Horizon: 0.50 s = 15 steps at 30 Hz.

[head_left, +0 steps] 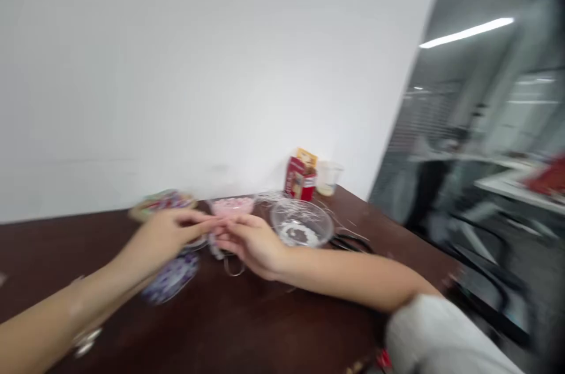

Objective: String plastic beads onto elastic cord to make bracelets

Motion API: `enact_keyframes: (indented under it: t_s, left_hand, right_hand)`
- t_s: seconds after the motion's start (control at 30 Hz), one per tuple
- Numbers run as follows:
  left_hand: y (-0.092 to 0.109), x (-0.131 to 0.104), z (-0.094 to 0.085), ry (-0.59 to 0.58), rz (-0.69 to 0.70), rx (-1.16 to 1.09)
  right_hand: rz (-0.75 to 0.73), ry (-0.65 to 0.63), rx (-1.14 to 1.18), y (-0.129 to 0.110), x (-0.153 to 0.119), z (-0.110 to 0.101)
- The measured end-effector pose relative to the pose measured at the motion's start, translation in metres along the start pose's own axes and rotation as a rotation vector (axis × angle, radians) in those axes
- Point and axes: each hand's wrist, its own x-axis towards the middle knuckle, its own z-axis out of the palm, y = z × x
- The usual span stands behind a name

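My left hand (pixel 176 230) and my right hand (pixel 253 244) meet over the middle of the dark table, their fingertips pinched together and touching. Whatever lies between the fingers is too small and blurred to make out. Just below the right fingers shows a thin pale loop (pixel 233 268), like cord or wire; whether it hangs from the hand or rests on the table is unclear. Behind the hands stands a clear bowl of pink pieces (pixel 232 206). A purple and white patterned object (pixel 172 279) lies under my left wrist.
To the right, a clear bowl (pixel 326 224) contains white bits. Tangled white strands (pixel 282 200) lie behind it, near a red box (pixel 301 179) and a clear cup (pixel 329 179). Black loops (pixel 351 243) sit beside the bowl. A multicoloured item (pixel 163 202) is at the back left, against the wall.
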Motion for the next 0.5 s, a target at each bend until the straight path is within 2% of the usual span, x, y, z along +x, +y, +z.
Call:
enact_keyframes:
  t_s: [0.13,0.2,0.3,0.43,0.5]
  left_hand:
    - [0.002,0.004,0.002,-0.13,0.057,-0.156]
    - [0.003,0.003,0.003,-0.142,0.133,-0.122]
    - [0.008,-0.007,0.003,-0.135,0.311,0.067]
    - [0.021,-0.021,0.001,-0.15,0.623,0.299]
    - [0.027,-0.025,0.0,-0.12,0.771,0.386]
  right_hand:
    - [0.051,-0.073,0.064,0.004,-0.004,0.001]
    - [0.057,-0.148,-0.044,0.006,-0.001,0.003]
    - [0.072,-0.25,-0.198,0.006,0.001,0.006]
    - [0.051,-0.305,-0.319,-0.004,-0.001,0.011]
    - [0.042,-0.338,-0.394,-0.011,-0.002,0.016]
